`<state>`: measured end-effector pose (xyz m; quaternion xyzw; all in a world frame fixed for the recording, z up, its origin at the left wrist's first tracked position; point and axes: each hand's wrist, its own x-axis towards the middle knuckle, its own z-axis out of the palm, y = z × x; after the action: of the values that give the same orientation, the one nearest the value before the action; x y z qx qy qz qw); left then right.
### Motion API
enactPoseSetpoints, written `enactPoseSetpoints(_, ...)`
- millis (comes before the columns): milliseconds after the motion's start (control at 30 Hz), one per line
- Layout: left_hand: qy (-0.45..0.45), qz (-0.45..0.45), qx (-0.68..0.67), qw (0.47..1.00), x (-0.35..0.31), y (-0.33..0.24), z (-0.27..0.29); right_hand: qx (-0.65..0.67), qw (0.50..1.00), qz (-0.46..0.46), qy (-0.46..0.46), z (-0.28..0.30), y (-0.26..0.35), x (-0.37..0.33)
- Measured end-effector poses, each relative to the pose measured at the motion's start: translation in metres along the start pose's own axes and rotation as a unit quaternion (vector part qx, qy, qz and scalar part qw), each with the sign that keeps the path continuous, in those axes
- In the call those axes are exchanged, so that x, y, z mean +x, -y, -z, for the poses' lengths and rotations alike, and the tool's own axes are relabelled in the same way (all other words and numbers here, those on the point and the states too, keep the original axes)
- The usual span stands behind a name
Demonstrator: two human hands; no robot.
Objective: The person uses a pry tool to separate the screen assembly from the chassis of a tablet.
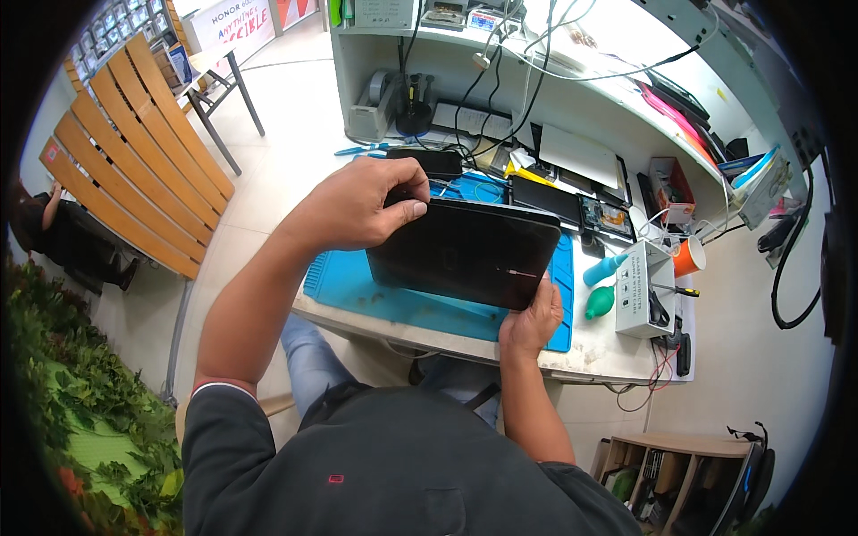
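A black tablet [460, 255] stands tilted on its long edge over the blue work mat [424, 313], its dark glossy face toward me. My left hand [380, 201] pinches its upper left corner between thumb and curled fingers. Down at the lower right corner, my right hand [534, 320] grips the edge, thumb in front and the other fingers partly hidden. Behind the tablet, a black phone [424, 162] lies at the back of the mat, and an opened device with exposed inner parts [608, 217] lies to the right.
Right of the mat are a light blue bottle [605, 269], a green air blower [600, 303], a white box [633, 295] holding tools, and an orange cup [688, 256]. Cables hang from the shelf [483, 40]. A slatted wooden bench [134, 152] and another person [67, 223] are at the left.
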<state>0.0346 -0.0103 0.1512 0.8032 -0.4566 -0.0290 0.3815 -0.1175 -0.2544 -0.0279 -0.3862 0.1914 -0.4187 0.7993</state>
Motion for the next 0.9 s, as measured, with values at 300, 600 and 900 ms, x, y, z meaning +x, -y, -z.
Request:
enactPoseSetpoints(300, 0.007, -0.045, 0.044, 0.998, -0.008, -0.013, -0.012, -0.116, 0.991, 0.031, 0.057, 0.042, 0.018, -0.026)
enactPoseSetpoints(600, 0.010, -0.045, 0.070, 0.996, -0.026, -0.036, -0.022, -0.133, 0.982, 0.111, 0.070, 0.040, 0.036, -0.034)
enactPoseSetpoints(900, -0.018, -0.076, 0.083, 0.994, -0.041, -0.038, -0.027, -0.508, 0.646, 0.417, 0.389, -0.073, 0.115, -0.067)
